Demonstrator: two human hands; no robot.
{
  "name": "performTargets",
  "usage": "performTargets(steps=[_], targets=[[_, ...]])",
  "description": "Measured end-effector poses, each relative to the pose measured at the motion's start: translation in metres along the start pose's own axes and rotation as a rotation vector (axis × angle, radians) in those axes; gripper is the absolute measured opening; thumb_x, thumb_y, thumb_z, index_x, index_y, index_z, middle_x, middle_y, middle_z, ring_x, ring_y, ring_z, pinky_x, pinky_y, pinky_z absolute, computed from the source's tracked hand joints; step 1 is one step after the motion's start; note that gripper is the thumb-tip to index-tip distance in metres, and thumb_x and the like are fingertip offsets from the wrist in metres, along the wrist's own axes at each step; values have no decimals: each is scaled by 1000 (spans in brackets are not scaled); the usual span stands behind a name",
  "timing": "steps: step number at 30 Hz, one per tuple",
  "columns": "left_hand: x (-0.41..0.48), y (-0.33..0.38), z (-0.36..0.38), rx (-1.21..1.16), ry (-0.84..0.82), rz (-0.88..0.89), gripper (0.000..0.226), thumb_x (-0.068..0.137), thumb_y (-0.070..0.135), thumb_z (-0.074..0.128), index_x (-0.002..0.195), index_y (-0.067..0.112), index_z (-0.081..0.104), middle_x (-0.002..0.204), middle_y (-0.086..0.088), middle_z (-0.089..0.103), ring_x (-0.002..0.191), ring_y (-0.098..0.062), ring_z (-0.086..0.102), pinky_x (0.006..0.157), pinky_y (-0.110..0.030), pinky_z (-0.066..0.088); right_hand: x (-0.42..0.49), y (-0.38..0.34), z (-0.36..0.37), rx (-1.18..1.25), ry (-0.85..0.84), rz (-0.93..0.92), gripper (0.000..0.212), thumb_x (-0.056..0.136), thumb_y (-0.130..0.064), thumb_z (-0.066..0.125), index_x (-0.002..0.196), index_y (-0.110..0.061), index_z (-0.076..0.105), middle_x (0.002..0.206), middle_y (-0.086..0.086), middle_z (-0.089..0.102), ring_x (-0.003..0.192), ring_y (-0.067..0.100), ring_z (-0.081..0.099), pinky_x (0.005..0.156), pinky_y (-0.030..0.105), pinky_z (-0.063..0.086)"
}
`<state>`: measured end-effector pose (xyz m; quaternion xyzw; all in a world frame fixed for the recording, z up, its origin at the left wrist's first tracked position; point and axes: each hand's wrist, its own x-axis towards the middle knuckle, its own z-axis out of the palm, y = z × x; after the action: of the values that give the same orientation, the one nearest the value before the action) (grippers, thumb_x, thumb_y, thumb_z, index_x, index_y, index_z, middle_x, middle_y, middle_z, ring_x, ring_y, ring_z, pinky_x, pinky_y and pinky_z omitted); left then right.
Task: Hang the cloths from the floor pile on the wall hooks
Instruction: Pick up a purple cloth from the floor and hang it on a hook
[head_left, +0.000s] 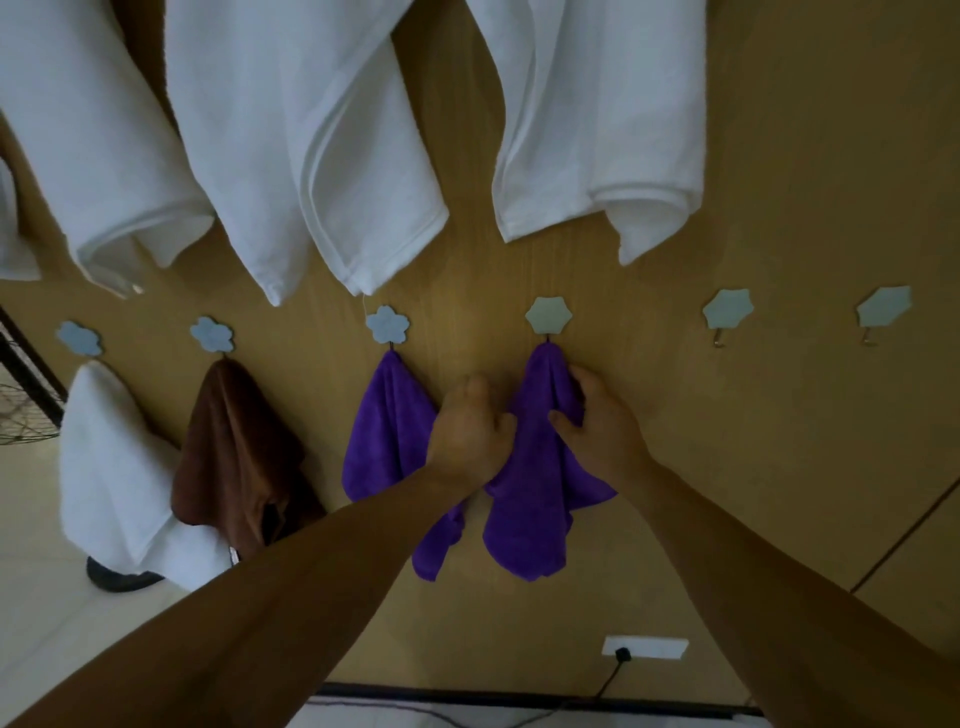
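Observation:
A row of pale blue flower-shaped hooks runs across the wooden wall. From left to right hang a white cloth (104, 467), a brown cloth (234, 447), a purple cloth (384, 431) and a second purple cloth (530, 499) on the fourth hook (548, 314). My left hand (470, 431) grips the left edge of that second purple cloth. My right hand (597, 415) pinches its right side just below the hook. Two hooks (727, 312) (883, 309) to the right are bare. The floor pile is out of sight.
Large white towels (311, 156) hang from above the hook row. A white wall socket (644, 647) with a black plug and cable sits low on the wall. A black wire rack (26, 379) stands at the left edge. Pale floor tiles show at the lower left.

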<state>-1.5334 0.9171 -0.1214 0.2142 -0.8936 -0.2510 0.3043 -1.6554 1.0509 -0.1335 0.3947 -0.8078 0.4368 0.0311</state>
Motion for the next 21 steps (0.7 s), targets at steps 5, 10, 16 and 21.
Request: performTargets(steps=[5,10,16,21], targets=[[15,20,14,-154,-304,73,66,81,24,66,138,12,35,120,-2,53,106,-17,54,85,-28,46,0,-5,3,53,27,24,45,95,-11,50,139,-19,46,113,-11,63,100,10,59,81,16,42],[15,13,32,19,-254,-3,29,91,7,49,120,3,49,109,-15,60,101,-28,57,74,-20,33,0,-4,0,42,22,84,39,91,1,45,127,-12,55,103,2,66,88,19,61,80,33,49],[18,13,26,73,-364,-98,37,92,10,50,127,0,43,122,-18,56,111,-31,54,81,-23,36,1,-8,0,-104,-71,195,13,93,-6,48,104,-3,52,93,14,60,80,23,54,71,34,43],[-1,8,16,74,-321,-227,56,83,31,64,127,7,40,124,-12,49,113,-31,50,81,-37,43,-26,-9,-1,-44,-105,308,35,89,-16,59,119,-1,52,112,15,62,102,31,60,90,44,48]])
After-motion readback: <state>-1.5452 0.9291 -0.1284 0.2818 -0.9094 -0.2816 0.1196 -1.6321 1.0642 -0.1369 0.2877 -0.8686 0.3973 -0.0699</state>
